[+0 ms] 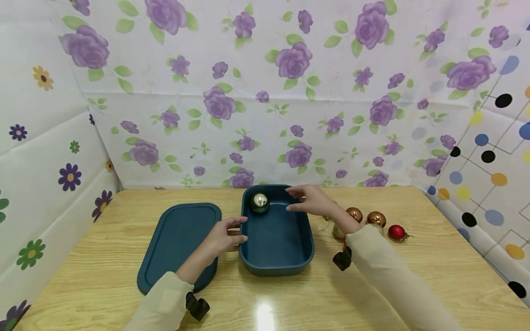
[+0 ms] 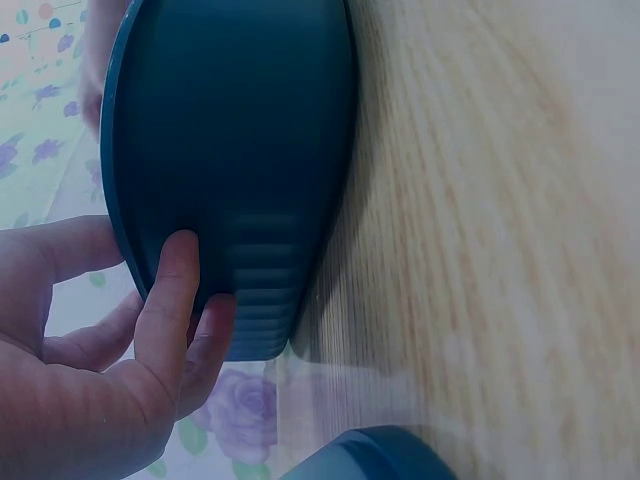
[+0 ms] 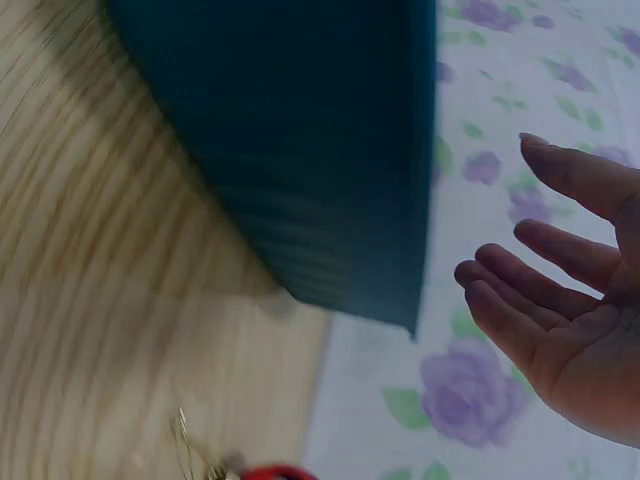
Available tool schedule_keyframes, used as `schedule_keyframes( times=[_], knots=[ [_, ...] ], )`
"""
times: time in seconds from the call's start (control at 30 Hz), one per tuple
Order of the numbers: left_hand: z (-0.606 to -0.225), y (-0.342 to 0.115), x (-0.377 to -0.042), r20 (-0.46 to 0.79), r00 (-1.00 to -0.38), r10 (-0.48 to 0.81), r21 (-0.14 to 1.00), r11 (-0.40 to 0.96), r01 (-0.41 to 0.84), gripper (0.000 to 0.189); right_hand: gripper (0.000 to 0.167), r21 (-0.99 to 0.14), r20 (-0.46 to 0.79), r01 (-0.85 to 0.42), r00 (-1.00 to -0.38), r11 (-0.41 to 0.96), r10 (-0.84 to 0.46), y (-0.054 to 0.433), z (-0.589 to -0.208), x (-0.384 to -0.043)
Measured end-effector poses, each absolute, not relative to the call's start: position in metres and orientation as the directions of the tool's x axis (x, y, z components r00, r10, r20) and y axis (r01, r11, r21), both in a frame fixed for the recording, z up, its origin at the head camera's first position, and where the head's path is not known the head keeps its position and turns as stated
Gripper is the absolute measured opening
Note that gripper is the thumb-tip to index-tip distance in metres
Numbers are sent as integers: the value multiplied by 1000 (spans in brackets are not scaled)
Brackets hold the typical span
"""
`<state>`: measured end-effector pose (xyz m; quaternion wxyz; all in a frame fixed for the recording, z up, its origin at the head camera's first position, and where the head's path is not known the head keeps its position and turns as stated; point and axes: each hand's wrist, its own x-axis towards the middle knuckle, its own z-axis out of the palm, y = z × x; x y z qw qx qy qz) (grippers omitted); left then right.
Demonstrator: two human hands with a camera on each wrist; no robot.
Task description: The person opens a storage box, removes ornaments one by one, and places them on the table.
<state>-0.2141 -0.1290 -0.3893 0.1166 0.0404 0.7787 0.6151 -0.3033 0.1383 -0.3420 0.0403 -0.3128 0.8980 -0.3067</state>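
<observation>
A dark teal rectangular box stands on the table, its top uncovered. One shiny gold Christmas ball lies in its far left corner. My left hand is at the box's left wall, thumb and fingertips touching the rim and outer side, as the left wrist view shows. Above the far right part of the rim, my right hand is spread with loosely bent fingers. Nothing sits in that palm in the right wrist view. A small brownish-gold patch shows beside its fingers in the head view.
A matching teal lid lies flat left of the box. Right of it are copper balls, gold balls and a red ball, partly hidden by my right forearm. Floral cloth closes off the table's back edge.
</observation>
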Motion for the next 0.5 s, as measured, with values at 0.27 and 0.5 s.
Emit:
schedule_keyframes(
  times=[0.27, 0.5],
  knots=[
    [-389, -128, -214, -145, -969, 200, 967, 238, -96, 51, 60, -535, 86, -558, -783, 634, -616, 105, -367, -322],
    [-388, -127, -215, -150, -966, 212, 971, 216, -103, 50, 70, -493, 26, -536, -796, 685, -605, 88, -380, -326]
  ],
)
